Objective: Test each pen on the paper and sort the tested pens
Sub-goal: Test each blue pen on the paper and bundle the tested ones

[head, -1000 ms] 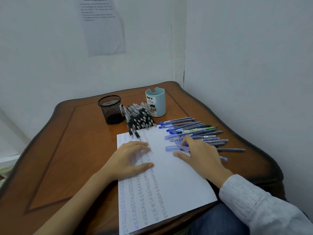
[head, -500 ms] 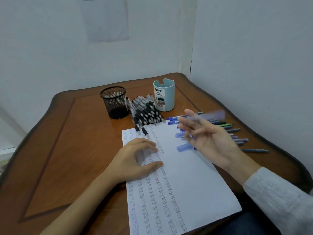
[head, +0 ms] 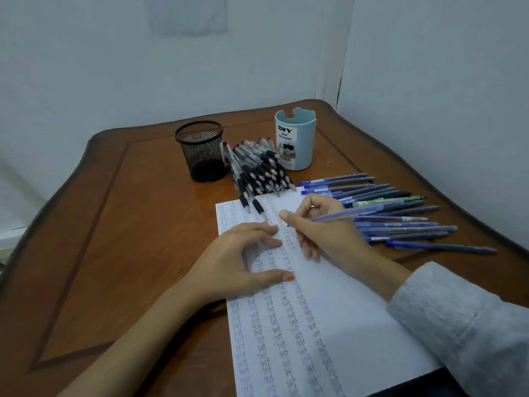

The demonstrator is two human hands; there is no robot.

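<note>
A white sheet of paper (head: pixel 337 308) covered with columns of the handwritten word "test" lies on the wooden table (head: pixel 137 224). My right hand (head: pixel 323 230) grips a translucent blue pen (head: pixel 343 214) in a writing hold, its tip down on the paper's upper part. My left hand (head: pixel 243 259) rests flat on the sheet with fingers spread, holding it still. A row of several blue pens (head: pixel 400 216) lies to the right of the paper. A pile of several black-grip pens (head: pixel 260 173) lies above the sheet's top edge.
A black mesh cup (head: pixel 201 151) and a light blue desk organizer cup (head: pixel 296 138) stand at the back of the table. White walls close the table in behind and on the right. A grey sleeve (head: pixel 463 325) covers my right forearm.
My right hand picked one blue pen out of the row, lifted it, and brought its tip down onto the paper. My left hand stayed on the sheet. The camera moved closer.
</note>
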